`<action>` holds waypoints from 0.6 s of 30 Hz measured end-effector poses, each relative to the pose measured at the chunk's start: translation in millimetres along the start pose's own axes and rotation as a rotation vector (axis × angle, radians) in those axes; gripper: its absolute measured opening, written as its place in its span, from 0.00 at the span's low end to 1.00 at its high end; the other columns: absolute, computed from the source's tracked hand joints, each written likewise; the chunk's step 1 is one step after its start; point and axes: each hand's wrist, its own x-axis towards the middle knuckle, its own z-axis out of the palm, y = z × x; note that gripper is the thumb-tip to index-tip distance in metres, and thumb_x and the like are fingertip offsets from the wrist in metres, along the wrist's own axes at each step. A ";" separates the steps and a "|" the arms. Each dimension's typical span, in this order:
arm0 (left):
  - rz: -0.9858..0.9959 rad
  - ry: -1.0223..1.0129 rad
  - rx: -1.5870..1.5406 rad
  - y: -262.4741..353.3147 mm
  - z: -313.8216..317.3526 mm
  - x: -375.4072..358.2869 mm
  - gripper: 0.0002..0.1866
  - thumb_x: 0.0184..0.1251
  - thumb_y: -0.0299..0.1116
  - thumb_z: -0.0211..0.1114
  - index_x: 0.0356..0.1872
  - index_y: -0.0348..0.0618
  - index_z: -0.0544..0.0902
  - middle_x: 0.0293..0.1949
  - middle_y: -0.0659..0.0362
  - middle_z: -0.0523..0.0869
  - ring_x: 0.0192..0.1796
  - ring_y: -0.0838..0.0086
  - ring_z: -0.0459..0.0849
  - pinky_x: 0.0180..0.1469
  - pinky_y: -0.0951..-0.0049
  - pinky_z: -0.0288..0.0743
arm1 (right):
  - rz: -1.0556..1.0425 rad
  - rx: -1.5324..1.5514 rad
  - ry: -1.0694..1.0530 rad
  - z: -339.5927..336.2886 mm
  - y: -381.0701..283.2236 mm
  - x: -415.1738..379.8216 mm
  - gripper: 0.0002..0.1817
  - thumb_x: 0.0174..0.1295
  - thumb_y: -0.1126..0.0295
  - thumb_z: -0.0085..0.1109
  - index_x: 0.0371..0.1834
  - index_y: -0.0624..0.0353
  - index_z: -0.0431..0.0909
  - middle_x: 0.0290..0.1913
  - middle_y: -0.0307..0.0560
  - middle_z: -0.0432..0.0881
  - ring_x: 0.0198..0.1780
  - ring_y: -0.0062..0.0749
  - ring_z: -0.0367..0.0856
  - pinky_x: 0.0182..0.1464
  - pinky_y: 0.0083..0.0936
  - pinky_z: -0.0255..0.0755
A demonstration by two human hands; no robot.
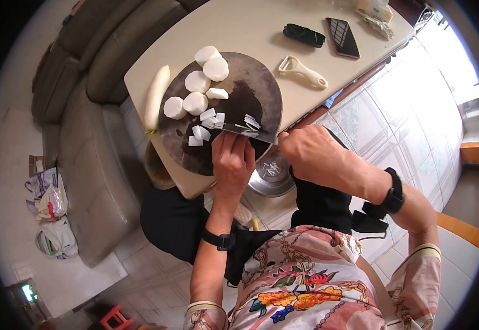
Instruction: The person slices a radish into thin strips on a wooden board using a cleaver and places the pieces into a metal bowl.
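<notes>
- Head view: your right hand (304, 147) is closed in a fist at the handle end of the knife (245, 131), its flat dark blade over the round board (179, 144), which has a damp patch.
- Your left hand (231, 160) has bent fingers held close together beside the blade; you cannot tell what they pinch.
- Thick, smooth white rounds (197, 81), blocky pieces (209, 119) and thin slivers (252, 121) lie on the board.
- The shiny metal bowl (275, 192), below table level, holds white strips (272, 168).
</notes>
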 end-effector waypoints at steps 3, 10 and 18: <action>-0.008 -0.009 -0.009 -0.5 -2.4 -1.1 0.11 0.54 0.23 0.62 0.40 0.34 0.84 0.43 0.52 0.82 0.50 0.56 0.79 0.55 0.60 0.72 | 0.019 0.017 0.029 3.8 -2.5 0.0 0.10 0.42 0.81 0.55 0.31 0.70 0.74 0.20 0.58 0.77 0.28 0.56 0.81 0.30 0.42 0.74; 0.009 0.022 -0.028 -0.6 0.4 -0.2 0.12 0.54 0.23 0.62 0.41 0.35 0.84 0.45 0.52 0.82 0.51 0.57 0.79 0.56 0.61 0.72 | 0.137 0.036 0.067 3.6 8.0 -15.3 0.06 0.35 0.79 0.61 0.19 0.69 0.79 0.21 0.60 0.79 0.29 0.54 0.83 0.31 0.40 0.78; 0.017 0.012 -0.021 -0.6 -0.6 1.0 0.12 0.54 0.22 0.62 0.41 0.34 0.84 0.43 0.53 0.83 0.51 0.58 0.80 0.55 0.63 0.73 | 0.062 0.051 -0.016 -10.0 12.4 -12.5 0.06 0.34 0.79 0.60 0.19 0.68 0.79 0.22 0.61 0.79 0.30 0.55 0.83 0.32 0.42 0.77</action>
